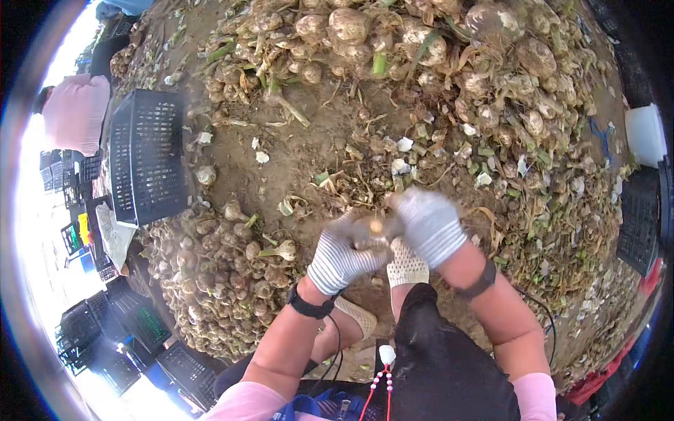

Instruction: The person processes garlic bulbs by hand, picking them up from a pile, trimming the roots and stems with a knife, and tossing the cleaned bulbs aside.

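Between my gloved hands is a garlic bulb (375,226), blurred by motion, with a pale round spot facing up. My left hand (344,254), in a striped knit glove, is closed around it from the left. My right hand (430,223), in a matching glove, is curled against the bulb's right side. Its fingertips are smeared, and what they grip is hidden. Below the hands is my shoe (407,265), pale and full of holes. Ahead on the soil lie trimmed stalks and papery skins (337,184).
A large heap of untrimmed garlic (351,31) spreads across the far side. Bulbs lie in a pile (217,281) at the left, beneath a black crate (149,158). Cut stalks and leaves (540,238) cover the right. A person in pink (76,112) is at the far left.
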{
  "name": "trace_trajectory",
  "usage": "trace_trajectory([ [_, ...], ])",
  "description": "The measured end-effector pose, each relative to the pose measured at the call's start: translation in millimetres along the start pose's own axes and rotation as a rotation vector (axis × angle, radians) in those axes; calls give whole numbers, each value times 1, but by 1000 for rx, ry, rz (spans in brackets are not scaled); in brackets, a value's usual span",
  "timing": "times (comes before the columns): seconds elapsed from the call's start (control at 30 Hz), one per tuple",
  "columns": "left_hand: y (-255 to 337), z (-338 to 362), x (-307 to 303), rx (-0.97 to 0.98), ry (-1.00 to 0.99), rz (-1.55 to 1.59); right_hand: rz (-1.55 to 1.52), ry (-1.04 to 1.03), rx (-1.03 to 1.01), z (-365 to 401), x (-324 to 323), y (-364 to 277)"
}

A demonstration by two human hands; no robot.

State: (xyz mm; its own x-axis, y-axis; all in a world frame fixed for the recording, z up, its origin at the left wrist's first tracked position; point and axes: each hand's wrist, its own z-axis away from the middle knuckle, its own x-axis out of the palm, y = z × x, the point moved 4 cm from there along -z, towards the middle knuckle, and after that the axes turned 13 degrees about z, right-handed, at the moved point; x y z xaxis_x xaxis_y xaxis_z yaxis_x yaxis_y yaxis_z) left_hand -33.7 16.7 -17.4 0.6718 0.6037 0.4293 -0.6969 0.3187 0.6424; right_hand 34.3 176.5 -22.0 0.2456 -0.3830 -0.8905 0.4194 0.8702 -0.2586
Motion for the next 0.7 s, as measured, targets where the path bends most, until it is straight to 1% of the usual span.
trace_trajectory([
  [0.03, 15, 7, 17, 103, -57, -293, 0, -293, 146, -2, 18, 19],
  [0.07, 29, 15, 33, 222, -84, -582, -72, -160, 251, 10, 40, 49],
  [0.1, 39, 19, 38, 131, -50, -685, -138, -21, 343, 23, 57, 80],
  [0.17, 48, 13, 23, 105, 114, -633, -253, 215, 471, 61, 54, 89],
  [0.2, 47, 10, 21, 76, 116, -331, -499, 267, 537, 74, 83, 102],
  [0.23, 52, 9, 19, 131, -1, -472, -584, 251, 505, 78, 101, 104],
  [0.3, 47, 6, 29, 149, -196, -420, -755, 211, 448, 86, 137, 107],
  [0.37, 54, 6, 51, 376, -341, -1138, -625, 46, 291, 84, 70, 67],
  [0.4, 52, 5, 58, 424, -412, -1415, -766, 65, 277, 80, 50, 56],
  [0.43, 52, 2, 60, 430, -418, -1418, -765, 73, 281, 74, 46, 54],
  [0.5, 44, -1, 61, 548, -551, -1828, -515, -34, 159, 58, 40, 47],
  [0.53, 43, -2, 60, 658, -562, -1876, -496, -4, 81, 49, 29, 41],
  [0.57, 43, -2, 61, 656, -566, -1874, -450, 88, 43, 46, 23, 36],
  [0.63, 41, 1, 65, 674, -661, -1949, -499, 50, -35, 32, 14, 31],
  [0.67, 45, 5, 69, 730, -668, -1928, -462, -100, 5, 27, 18, 38],
  [0.7, 46, 7, 67, 731, -670, -1929, -422, -242, 46, 27, 21, 47],
])
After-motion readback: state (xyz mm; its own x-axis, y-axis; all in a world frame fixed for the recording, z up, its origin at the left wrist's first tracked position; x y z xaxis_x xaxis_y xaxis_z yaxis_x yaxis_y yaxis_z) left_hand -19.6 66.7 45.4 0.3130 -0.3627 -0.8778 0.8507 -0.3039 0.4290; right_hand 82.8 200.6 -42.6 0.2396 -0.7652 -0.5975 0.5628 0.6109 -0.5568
